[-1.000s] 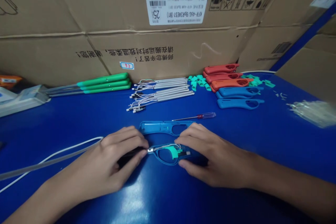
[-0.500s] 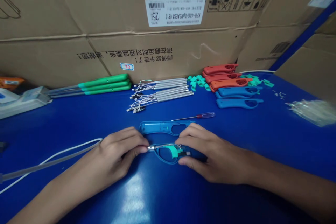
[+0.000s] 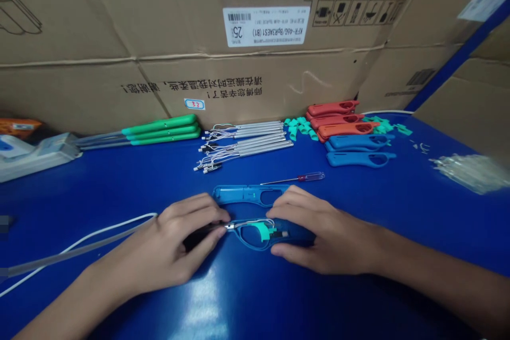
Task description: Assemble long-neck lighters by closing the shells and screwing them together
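My left hand (image 3: 193,236) is closed, thumb and fingertips pinching the silver metal tube (image 3: 229,227) at the left end of a blue lighter handle half (image 3: 252,247). This half lies open side up, with a green trigger (image 3: 261,231), a small black igniter piece (image 3: 278,234) and thin white wires (image 3: 258,221) inside. My right hand (image 3: 319,228) grips the right part of the same half between thumb and fingers, hiding some of it. A second blue handle half (image 3: 239,194) lies just behind, its right end partly covered by my right fingers.
Behind lie a screwdriver (image 3: 311,177), several metal tubes with wires (image 3: 263,146), green trigger pieces (image 3: 300,128), red handle halves (image 3: 332,109) and blue ones (image 3: 354,158). Green-handled lighters (image 3: 163,130) lie back left, clear plastic pieces (image 3: 470,172) at right. A cardboard wall (image 3: 179,21) stands behind.
The left thumb and fingers have shifted slightly at the metal tube, with a wider gap showing behind the pinch. The right hand is nearly unchanged. The whole view has tilted slightly.
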The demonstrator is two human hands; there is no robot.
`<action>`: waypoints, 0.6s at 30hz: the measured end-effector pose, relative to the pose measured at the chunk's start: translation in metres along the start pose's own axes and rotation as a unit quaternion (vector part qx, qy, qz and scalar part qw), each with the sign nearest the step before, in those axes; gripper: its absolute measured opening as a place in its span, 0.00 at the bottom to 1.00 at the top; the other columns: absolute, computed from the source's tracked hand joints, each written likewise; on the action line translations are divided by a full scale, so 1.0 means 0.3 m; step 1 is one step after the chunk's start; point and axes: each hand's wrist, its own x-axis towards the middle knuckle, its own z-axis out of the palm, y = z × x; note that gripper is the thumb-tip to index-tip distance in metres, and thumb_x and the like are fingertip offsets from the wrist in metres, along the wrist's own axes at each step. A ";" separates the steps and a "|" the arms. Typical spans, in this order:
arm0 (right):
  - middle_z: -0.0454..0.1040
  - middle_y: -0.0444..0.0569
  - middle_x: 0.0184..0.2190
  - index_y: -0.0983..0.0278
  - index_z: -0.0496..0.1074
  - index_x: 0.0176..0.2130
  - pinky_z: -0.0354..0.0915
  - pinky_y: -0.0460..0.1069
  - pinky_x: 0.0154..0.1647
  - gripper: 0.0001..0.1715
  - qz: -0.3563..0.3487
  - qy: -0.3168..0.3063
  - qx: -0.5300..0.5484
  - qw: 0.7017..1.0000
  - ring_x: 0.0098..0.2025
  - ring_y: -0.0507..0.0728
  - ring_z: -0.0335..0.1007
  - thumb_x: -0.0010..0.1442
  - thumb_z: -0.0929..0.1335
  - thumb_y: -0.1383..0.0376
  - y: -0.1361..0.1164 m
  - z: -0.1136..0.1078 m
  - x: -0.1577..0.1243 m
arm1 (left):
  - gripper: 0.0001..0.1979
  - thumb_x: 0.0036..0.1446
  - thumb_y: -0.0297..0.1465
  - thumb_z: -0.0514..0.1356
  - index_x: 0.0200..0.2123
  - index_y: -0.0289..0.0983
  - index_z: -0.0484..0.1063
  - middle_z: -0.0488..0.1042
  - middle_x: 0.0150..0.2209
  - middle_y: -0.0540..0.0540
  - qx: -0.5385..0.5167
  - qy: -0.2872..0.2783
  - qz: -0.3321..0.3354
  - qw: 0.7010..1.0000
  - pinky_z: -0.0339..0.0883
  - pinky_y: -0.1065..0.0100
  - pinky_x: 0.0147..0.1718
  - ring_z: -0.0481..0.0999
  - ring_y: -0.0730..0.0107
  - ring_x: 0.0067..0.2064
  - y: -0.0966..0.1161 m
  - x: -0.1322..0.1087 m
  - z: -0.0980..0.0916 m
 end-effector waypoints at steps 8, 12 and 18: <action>0.73 0.54 0.38 0.68 0.73 0.42 0.66 0.53 0.44 0.12 -0.012 0.122 -0.103 0.987 0.42 0.57 0.66 0.65 0.61 0.72 0.070 -0.057 0.015 | 0.07 0.61 0.30 0.57 0.42 0.36 0.74 0.74 0.37 0.44 0.039 0.014 0.035 0.999 0.70 0.65 0.39 0.73 0.65 0.40 0.002 0.003 0.007; 0.72 0.54 0.41 0.65 0.74 0.44 0.67 0.55 0.45 0.14 0.021 0.064 -0.144 0.987 0.44 0.58 0.66 0.64 0.62 0.72 0.089 -0.067 0.011 | 0.07 0.63 0.28 0.55 0.41 0.36 0.73 0.73 0.36 0.44 0.035 0.019 0.040 0.998 0.68 0.65 0.38 0.72 0.66 0.39 -0.002 0.004 0.013; 0.71 0.54 0.44 0.64 0.73 0.49 0.68 0.55 0.48 0.16 0.022 0.027 -0.147 0.989 0.47 0.58 0.66 0.65 0.62 0.72 0.087 -0.063 0.004 | 0.07 0.63 0.28 0.55 0.41 0.38 0.72 0.73 0.39 0.44 0.068 -0.006 0.024 0.997 0.65 0.58 0.47 0.72 0.65 0.40 -0.001 -0.003 0.009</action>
